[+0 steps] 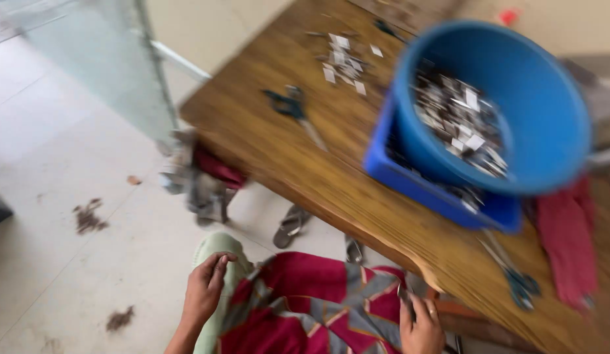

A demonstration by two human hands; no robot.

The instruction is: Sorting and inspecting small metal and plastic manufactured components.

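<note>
On the pale floor [69, 164] at far left lie two dark clumps of scraps [88, 216]. The left hand [205, 288] rests on the lap over the red and grey patterned cloth [305, 308], its fingers curled loosely inward; whether that grip holds anything cannot be told through the blur. Past it, under the table's edge, a sandal [290, 227] lies on the floor. On the wooden table [265, 131] blue-handled scissors [295, 108] lie alone, with a scatter of small pale pieces [344, 62] behind them. The right hand [419, 324] sits at the cloth's right edge, just below the table's corner, grip closed on a small dark thing too blurred to name. Above it a blue tub [514, 98] — tilted, full of small grey and white pieces — rests in a blue crate [436, 190]. A second pair of scissors [514, 275] lies near the table's front edge — beside a red cloth [570, 242] at far right.
</note>
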